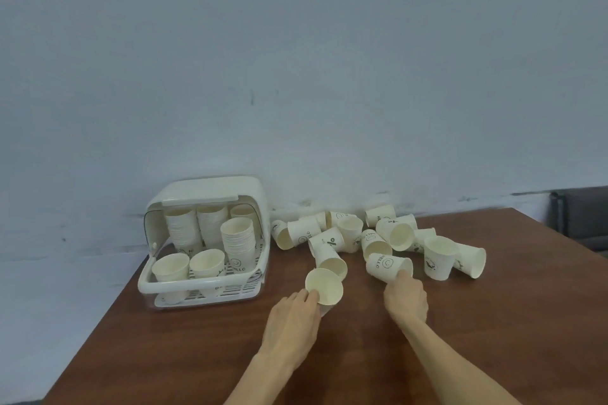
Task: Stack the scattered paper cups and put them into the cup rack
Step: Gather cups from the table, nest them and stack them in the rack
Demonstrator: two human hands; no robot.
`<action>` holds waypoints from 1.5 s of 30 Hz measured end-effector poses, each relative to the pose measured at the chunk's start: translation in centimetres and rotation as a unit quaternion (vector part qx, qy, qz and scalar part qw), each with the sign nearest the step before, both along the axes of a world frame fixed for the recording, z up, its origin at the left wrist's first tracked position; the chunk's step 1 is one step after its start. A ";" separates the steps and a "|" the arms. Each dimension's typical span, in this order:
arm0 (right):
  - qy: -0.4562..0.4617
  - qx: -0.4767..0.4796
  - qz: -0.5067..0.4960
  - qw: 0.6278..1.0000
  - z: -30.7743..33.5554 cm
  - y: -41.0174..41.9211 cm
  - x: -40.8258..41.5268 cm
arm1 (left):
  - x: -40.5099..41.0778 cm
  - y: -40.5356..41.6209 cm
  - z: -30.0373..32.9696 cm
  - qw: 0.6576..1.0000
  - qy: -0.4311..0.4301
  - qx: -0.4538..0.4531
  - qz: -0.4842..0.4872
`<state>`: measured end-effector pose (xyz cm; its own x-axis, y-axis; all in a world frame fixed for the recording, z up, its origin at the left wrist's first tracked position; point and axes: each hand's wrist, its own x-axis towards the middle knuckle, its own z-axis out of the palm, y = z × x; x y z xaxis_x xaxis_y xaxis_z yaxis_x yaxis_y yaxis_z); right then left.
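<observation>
Several white paper cups [348, 233] lie scattered on their sides on the brown table [493, 322], right of the white cup rack [184, 284]. The rack's lid is swung up, and it holds tall stacks of cups [237, 240] plus single upright cups in front. My left hand [292, 316] grips one cup [325, 286] with its mouth facing the camera. My right hand [406, 297] reaches to a lying cup printed HELLO [383, 265], with its fingers at the rim. One cup [439, 258] stands upright on the right.
A pale blue wall runs close behind the table. A dark chair or sofa [579, 217] stands at the far right. The table's left edge falls away just left of the rack.
</observation>
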<state>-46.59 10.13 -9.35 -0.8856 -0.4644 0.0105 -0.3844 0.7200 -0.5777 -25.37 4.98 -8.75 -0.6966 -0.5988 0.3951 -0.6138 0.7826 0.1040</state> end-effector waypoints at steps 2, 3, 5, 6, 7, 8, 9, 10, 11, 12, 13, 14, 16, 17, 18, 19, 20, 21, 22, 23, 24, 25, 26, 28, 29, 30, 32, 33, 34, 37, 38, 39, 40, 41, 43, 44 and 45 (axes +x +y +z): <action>0.019 0.002 0.012 1.000 0.4 0.2 0.4 | 0.5 -0.2 0.4 1.000 0.003 0.004 0.011; 0.031 0.003 0.019 0.999 0.7 0.3 0.6 | 0.7 -0.3 0.6 1.000 0.006 0.005 0.017; 0.058 -0.001 0.034 0.998 1.3 0.5 1.0 | 1.1 -0.3 0.9 1.000 0.010 0.006 0.025; 0.075 -0.003 0.045 0.996 1.6 0.6 1.3 | 1.2 -0.3 1.2 1.000 0.010 0.007 0.028; 0.094 -0.005 0.060 0.994 2.1 0.7 1.5 | 1.4 -0.2 1.4 0.999 0.011 0.005 0.031; 0.116 -0.001 0.079 0.990 2.5 0.7 1.9 | 1.5 -0.2 1.6 0.999 0.012 0.001 0.033; 0.139 0.007 0.100 0.985 3.0 0.7 2.3 | 1.7 -0.2 1.9 0.999 0.015 -0.005 0.035; 0.159 0.014 0.123 0.979 3.5 0.7 2.7 | 1.9 -0.1 2.1 0.999 0.021 -0.010 0.038; 0.180 0.017 0.142 0.973 4.0 0.6 3.1 | 2.1 -0.1 2.4 0.999 0.027 -0.013 0.044; 0.200 0.016 0.158 0.967 4.4 0.5 3.6 | 2.3 -0.1 2.7 0.998 0.035 -0.017 0.051; 0.216 0.007 0.170 0.961 4.9 0.4 4.0 | 2.5 -0.1 3.0 0.997 0.042 -0.020 0.057; 0.229 -0.005 0.179 0.957 5.4 0.3 4.4 | 2.8 -0.1 3.3 0.997 0.050 -0.021 0.063; 0.255 -0.014 0.203 0.945 6.5 0.0 5.2 | 3.3 -0.3 4.0 0.995 0.063 -0.025 0.075; 0.267 -0.008 0.218 0.939 7.1 -0.1 5.7 | 3.5 -0.4 4.4 0.994 0.067 -0.027 0.081; 0.272 0.000 0.230 0.934 7.7 -0.2 6.1 | 3.8 -0.5 4.8 0.993 0.072 -0.028 0.087; 0.278 0.003 0.236 0.931 8.2 -0.3 6.5 | 4.1 -0.7 5.1 0.992 0.080 -0.031 0.093; 0.290 0.005 0.237 0.927 8.7 -0.4 7.0 | 4.4 -0.8 5.3 0.991 0.090 -0.033 0.099; 0.311 0.008 0.235 0.921 9.0 -0.5 7.4 | 4.7 -0.9 5.5 0.989 0.098 -0.034 0.105; 0.325 0.013 0.232 0.917 9.3 -0.6 8.0 | 5.1 -1.0 5.8 0.988 0.104 -0.036 0.111; 0.330 0.015 0.229 0.916 9.6 -0.6 8.5 | 5.4 -1.1 6.0 0.986 0.111 -0.040 0.115; 0.327 0.012 0.228 0.917 9.9 -0.7 9.1 | 5.7 -1.3 6.2 0.985 0.118 -0.045 0.118; 0.321 0.004 0.227 0.919 10.2 -0.8 9.5 | 6.0 -1.5 6.4 0.984 0.123 -0.052 0.122; 0.317 -0.008 0.231 0.920 10.4 -0.9 10.0 | 6.4 -1.6 6.6 0.982 0.127 -0.057 0.129; 0.310 -0.045 0.254 0.915 10.7 -1.5 10.8 | 7.3 -2.0 7.2 0.979 0.126 -0.057 0.149; 0.305 -0.063 0.265 0.913 10.7 -1.8 11.2 | 7.8 -2.3 7.4 0.978 0.122 -0.058 0.158; 0.301 -0.077 0.273 0.910 10.7 -2.1 11.7 | 8.4 -2.6 7.7 0.977 0.120 -0.059 0.166; 0.302 -0.092 0.286 0.904 10.6 -3.0 12.6 | 9.6 -3.3 8.2 0.974 0.125 -0.066 0.179; 0.302 -0.096 0.294 0.902 10.6 -3.4 13.2 | 10.3 -3.6 8.5 0.972 0.127 -0.066 0.185; 0.302 -0.101 0.301 0.899 10.5 -3.9 13.7 | 10.9 -4.0 8.8 0.971 0.126 -0.062 0.193; 0.309 -0.108 0.318 0.890 10.4 -5.0 15.6 | 12.6 -5.3 9.2 0.967 0.128 -0.054 0.214; 0.310 -0.113 0.325 0.886 10.4 -5.4 16.1 | 13.2 -5.8 9.3 0.966 0.129 -0.053 0.219; 0.309 -0.120 0.331 0.884 10.4 -5.7 16.7 | 13.7 -6.3 9.3 0.964 0.130 -0.053 0.224; 0.310 -0.124 0.335 0.881 10.3 -6.1 17.2 | 14.2 -6.8 9.3 0.963 0.129 -0.053 0.230; 0.310 -0.125 0.339 0.880 10.3 -6.6 17.7 | 14.6 -7.2 9.3 0.962 0.128 -0.054 0.235; 0.309 -0.121 0.348 0.877 10.2 -7.4 18.6 | 15.4 -8.1 9.2 0.959 0.129 -0.056 0.245; 0.306 -0.121 0.353 0.876 10.2 -7.8 19.0 | 15.7 -8.6 9.1 0.958 0.130 -0.055 0.251; 0.302 -0.121 0.356 0.876 10.2 -8.1 19.4 | 16.1 -8.9 9.0 0.956 0.130 -0.055 0.259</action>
<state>-27.22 2.03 0.82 -0.1711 -0.8159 0.5523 -0.9746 0.0577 -0.2166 -9.31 -3.95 0.24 -0.1883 -0.7814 0.5949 -0.8858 0.3967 0.2407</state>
